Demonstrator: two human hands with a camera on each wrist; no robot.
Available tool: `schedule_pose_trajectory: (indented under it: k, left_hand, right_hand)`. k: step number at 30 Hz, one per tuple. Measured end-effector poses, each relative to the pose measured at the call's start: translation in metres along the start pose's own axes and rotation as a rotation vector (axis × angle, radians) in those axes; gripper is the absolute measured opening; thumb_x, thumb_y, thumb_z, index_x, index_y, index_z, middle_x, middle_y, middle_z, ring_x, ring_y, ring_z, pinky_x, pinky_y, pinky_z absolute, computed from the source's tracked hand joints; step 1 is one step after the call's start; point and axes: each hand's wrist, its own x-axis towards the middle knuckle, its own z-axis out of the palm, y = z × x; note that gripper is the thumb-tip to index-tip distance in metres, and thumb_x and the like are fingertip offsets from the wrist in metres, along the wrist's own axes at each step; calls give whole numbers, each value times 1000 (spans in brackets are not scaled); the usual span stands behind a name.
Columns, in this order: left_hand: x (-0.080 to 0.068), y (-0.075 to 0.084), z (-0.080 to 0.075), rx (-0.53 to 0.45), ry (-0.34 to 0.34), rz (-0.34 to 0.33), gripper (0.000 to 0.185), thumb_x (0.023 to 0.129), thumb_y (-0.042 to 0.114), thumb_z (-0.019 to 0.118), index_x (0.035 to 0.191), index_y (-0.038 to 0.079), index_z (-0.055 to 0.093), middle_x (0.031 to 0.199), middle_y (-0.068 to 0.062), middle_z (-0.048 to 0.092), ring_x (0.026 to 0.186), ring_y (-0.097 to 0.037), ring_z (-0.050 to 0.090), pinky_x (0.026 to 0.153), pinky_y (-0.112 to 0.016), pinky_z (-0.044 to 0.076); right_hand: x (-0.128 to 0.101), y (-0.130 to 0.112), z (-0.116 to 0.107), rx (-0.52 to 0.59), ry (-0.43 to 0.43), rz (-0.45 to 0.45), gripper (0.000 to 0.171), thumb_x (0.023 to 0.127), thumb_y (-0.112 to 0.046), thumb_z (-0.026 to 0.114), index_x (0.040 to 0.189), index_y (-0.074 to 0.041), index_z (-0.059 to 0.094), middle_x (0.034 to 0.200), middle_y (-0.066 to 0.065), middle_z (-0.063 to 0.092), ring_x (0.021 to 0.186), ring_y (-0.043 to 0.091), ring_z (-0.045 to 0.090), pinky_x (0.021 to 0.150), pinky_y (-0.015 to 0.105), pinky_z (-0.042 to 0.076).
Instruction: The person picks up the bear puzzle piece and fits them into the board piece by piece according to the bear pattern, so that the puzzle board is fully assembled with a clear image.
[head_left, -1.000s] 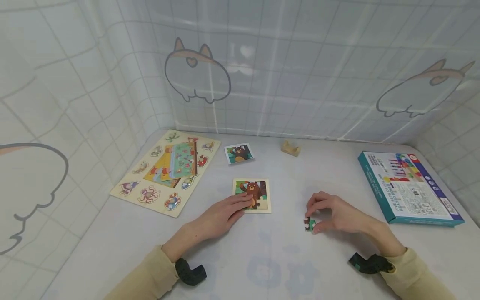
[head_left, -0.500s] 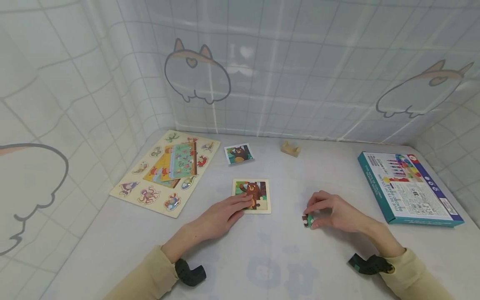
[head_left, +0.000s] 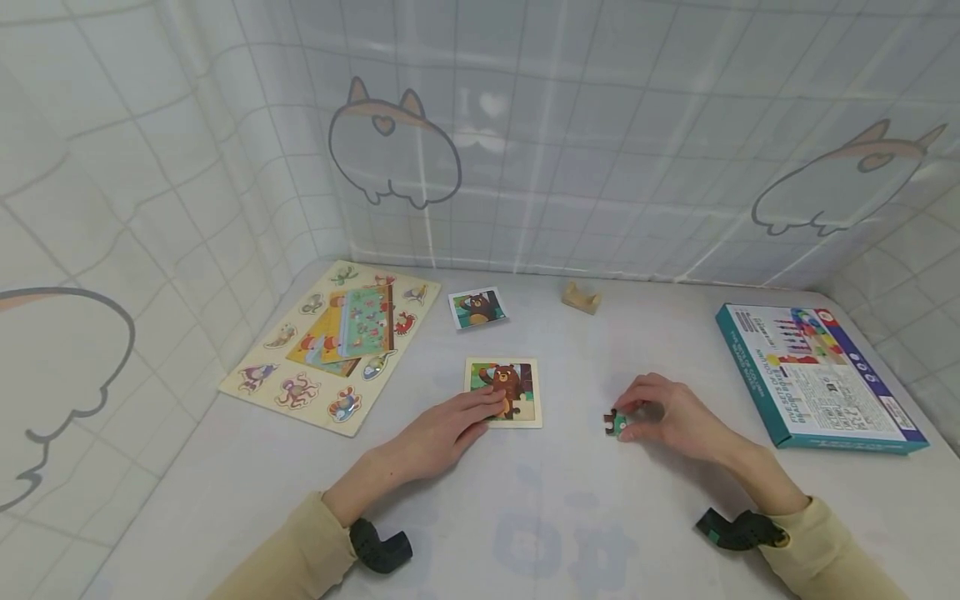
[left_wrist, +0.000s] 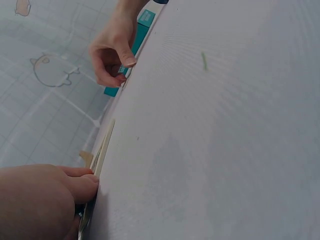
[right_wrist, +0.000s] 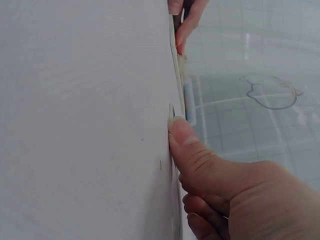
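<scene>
My left hand point(head_left: 446, 429) rests its fingers on a small framed bear puzzle point(head_left: 529, 412) in the head view, covering its lower left part. A bare wooden gap shows at the puzzle's lower right. In the left wrist view, my thumb lies at the edge of the frame. To the right of it, my right hand point(head_left: 675, 417) pinches a green and brown puzzle piece point(head_left: 615, 423) between thumb and fingers, close over the table. Seen from the right wrist, the piece is edge-on and mostly hidden by the thumb.
Behind the puzzle lies a bear picture card point(head_left: 477, 308), with a small wooden stand point(head_left: 581, 297) to its right. A sea-animal board point(head_left: 322, 417) bearing several picture cards point(head_left: 367, 323) lies at the left. A teal-sided box point(head_left: 825, 375) lies at the right.
My right hand has shifted slightly away from my body with the puzzle piece, which has turned a little between the fingers. The left hand has stayed on the puzzle.
</scene>
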Motion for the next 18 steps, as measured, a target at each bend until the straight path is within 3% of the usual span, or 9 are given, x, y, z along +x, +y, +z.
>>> schedule_pose_trajectory:
  k: [7,18]
  left_hand:
    - [0,-1,1,7,3,6,40,99,22,49,139,18,47,149,8,35,139,-11,27,112,-32,29]
    - [0,-1,1,5,-1,0,40,99,22,48,139,18,47,150,8,34,139,-10,27,111,-31,30]
  right_hand:
    - [0,5,0,-48,29,44,33,67,-38,82,93,-25,67,89,-12,60,82,7,55,73,21,48]
    - [0,7,2,-42,62,23,22,69,-30,82,88,-24,72,85,-12,60,77,8,52,64,20,46]
